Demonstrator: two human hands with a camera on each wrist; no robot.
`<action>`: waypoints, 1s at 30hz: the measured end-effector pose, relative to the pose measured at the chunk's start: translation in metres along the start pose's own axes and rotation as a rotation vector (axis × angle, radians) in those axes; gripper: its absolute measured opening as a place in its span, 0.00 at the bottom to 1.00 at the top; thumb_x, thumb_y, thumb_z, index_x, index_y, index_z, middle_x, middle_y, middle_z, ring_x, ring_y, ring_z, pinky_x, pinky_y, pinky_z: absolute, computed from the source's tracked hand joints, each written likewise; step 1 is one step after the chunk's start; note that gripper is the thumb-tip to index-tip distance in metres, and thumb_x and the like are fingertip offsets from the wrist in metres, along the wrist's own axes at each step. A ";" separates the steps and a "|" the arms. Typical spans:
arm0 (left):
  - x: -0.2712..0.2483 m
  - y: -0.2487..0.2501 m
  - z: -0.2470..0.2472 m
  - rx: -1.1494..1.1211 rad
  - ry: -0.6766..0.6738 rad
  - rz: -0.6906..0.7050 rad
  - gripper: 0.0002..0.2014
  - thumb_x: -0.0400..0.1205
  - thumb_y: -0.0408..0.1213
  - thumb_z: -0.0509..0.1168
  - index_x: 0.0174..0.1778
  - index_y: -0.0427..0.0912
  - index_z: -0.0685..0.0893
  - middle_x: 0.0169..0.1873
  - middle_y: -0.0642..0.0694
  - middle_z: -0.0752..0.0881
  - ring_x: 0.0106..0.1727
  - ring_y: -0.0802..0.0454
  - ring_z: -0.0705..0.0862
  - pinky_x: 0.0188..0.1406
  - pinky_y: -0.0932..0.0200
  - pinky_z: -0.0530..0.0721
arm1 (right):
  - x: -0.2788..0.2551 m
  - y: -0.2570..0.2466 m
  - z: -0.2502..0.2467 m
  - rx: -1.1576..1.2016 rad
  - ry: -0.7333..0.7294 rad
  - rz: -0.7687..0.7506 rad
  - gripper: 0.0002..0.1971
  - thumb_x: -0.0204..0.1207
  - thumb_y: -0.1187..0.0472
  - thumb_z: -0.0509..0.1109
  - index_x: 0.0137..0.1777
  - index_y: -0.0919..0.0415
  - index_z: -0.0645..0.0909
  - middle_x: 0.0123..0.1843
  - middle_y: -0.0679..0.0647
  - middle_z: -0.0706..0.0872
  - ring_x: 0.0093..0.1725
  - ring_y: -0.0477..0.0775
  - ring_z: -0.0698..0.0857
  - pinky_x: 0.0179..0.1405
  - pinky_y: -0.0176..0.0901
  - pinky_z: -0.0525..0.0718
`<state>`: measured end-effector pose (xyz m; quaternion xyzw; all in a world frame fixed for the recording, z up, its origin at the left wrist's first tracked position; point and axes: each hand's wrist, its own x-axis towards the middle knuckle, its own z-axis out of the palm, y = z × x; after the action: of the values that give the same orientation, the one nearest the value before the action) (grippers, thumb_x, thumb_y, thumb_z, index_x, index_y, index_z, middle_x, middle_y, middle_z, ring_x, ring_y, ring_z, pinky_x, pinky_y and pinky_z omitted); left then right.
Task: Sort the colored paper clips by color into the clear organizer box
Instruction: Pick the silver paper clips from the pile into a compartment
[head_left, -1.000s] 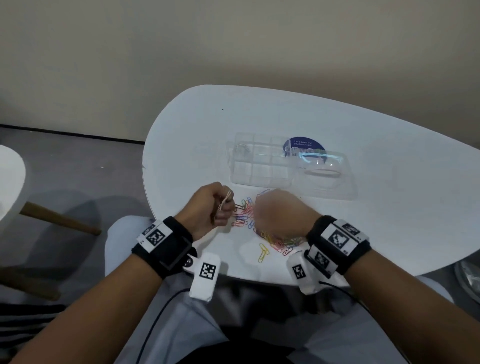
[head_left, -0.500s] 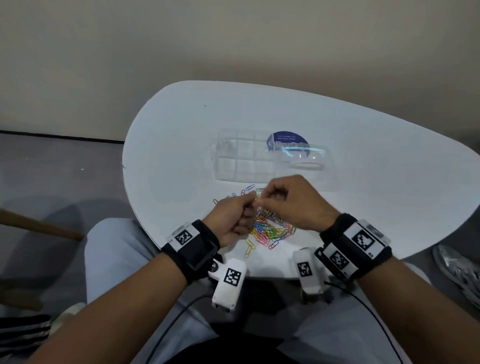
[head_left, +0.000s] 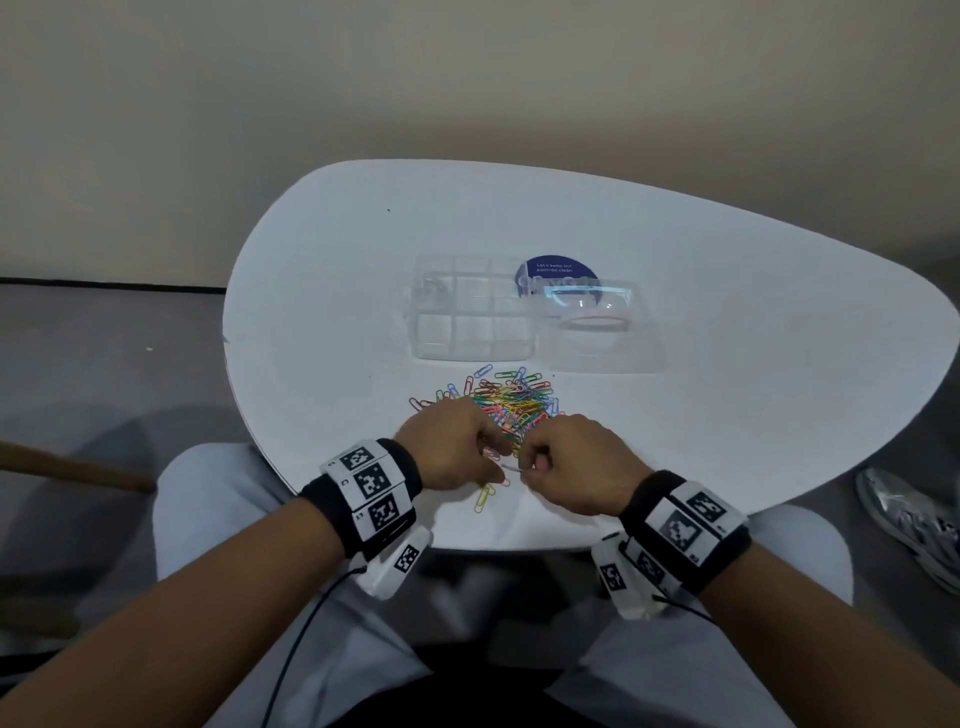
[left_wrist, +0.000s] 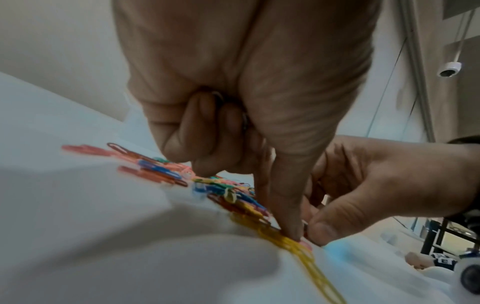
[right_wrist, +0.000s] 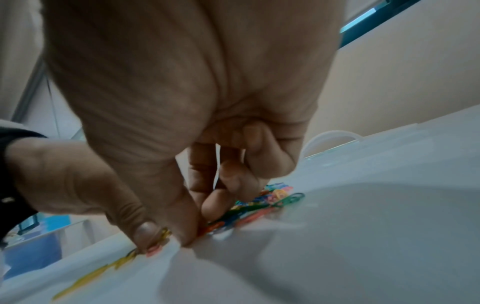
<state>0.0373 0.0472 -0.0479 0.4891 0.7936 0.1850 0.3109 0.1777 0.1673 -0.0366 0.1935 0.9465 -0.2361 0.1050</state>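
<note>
A heap of colored paper clips (head_left: 511, 400) lies on the white table (head_left: 727, 415), just in front of the clear organizer box (head_left: 415, 317). The box's far left compartment holds something small and pale. Both hands meet at the heap's near edge. My left hand (head_left: 491, 460) keeps its fingers curled round pale clips (left_wrist: 244, 121), while its thumb (left_wrist: 291, 230) presses down on the table. My right hand (head_left: 530, 460) pinches a pale clip (head_left: 511, 467) between thumb (right_wrist: 185, 232) and forefinger. A pink clip (left_wrist: 304, 245) and yellow clips (head_left: 483, 499) lie beside the thumbs.
The box's clear lid (head_left: 597, 332) lies open to its right, over a blue round sticker (head_left: 556, 270). The table's near edge (head_left: 519, 545) is just behind my wrists. A shoe (head_left: 909, 525) is on the floor at the right.
Both hands have come down and back from above the heap to its near edge. They now meet low at the table, with the left thumb pressed down.
</note>
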 end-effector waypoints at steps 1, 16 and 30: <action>0.000 -0.002 -0.002 -0.012 -0.004 -0.005 0.18 0.70 0.44 0.80 0.56 0.51 0.91 0.28 0.64 0.81 0.33 0.68 0.79 0.44 0.63 0.79 | 0.001 0.000 0.000 -0.013 0.005 -0.003 0.05 0.73 0.58 0.69 0.40 0.48 0.86 0.32 0.40 0.78 0.42 0.48 0.80 0.45 0.44 0.83; 0.021 0.024 -0.014 -1.474 -0.121 -0.413 0.20 0.86 0.52 0.59 0.37 0.40 0.79 0.25 0.46 0.76 0.21 0.55 0.77 0.13 0.70 0.73 | 0.014 -0.008 -0.053 0.443 0.291 -0.062 0.04 0.74 0.58 0.76 0.43 0.47 0.85 0.37 0.43 0.86 0.31 0.39 0.80 0.34 0.29 0.78; 0.036 0.028 -0.010 -0.289 -0.041 -0.124 0.03 0.77 0.38 0.75 0.39 0.51 0.93 0.33 0.56 0.90 0.37 0.59 0.86 0.44 0.60 0.85 | 0.014 0.048 -0.023 0.142 0.017 0.036 0.15 0.78 0.64 0.64 0.57 0.47 0.87 0.47 0.42 0.87 0.36 0.35 0.79 0.43 0.35 0.76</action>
<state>0.0376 0.0919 -0.0352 0.3931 0.7808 0.2680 0.4049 0.1828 0.2224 -0.0401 0.2193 0.9246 -0.2992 0.0870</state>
